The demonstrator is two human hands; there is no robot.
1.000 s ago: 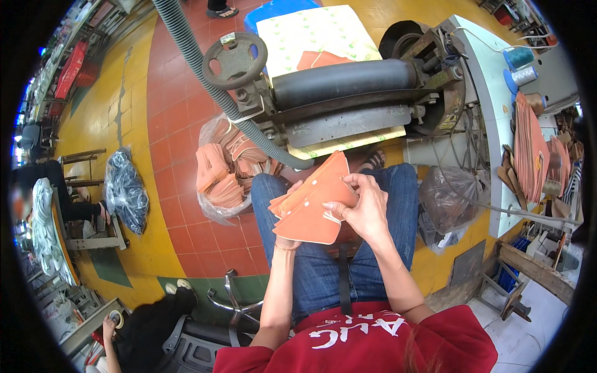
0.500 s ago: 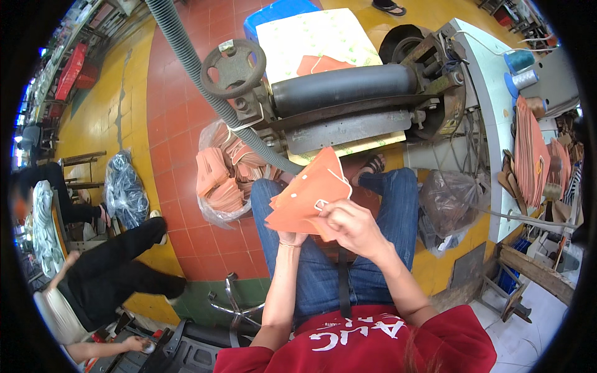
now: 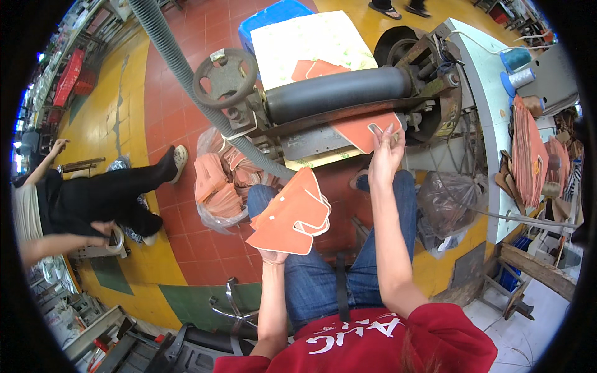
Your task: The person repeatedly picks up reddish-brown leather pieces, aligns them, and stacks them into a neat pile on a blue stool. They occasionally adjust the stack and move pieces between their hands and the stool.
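My left hand [image 3: 272, 255] is closed under a small stack of flat orange cut pieces [image 3: 292, 214] with pale edges, fanned out above my lap. Most of its fingers are hidden beneath the stack. Farther out, my right hand [image 3: 387, 152] pinches the near edge of a single orange piece [image 3: 360, 132], which has a cutout. That piece lies over the metal plate [image 3: 309, 145] of a roller machine, its far edge up against the bar below the dark roller [image 3: 339, 91]. Behind the roller, more orange pieces [image 3: 318, 68] rest on a pale patterned board [image 3: 305, 40].
A handwheel [image 3: 225, 78] and ribbed grey hose [image 3: 180, 65] flank the roller's left. A plastic bag of orange pieces [image 3: 217, 180] sits on the floor. At right, a table [image 3: 476, 81] carries thread spools and stacked pieces. Another person in black trousers [image 3: 106, 180] is at left.
My right hand has left the stack and moved forward to the machine with one orange piece. My left hand keeps the rest, slightly lower. The person at left has shifted farther away.
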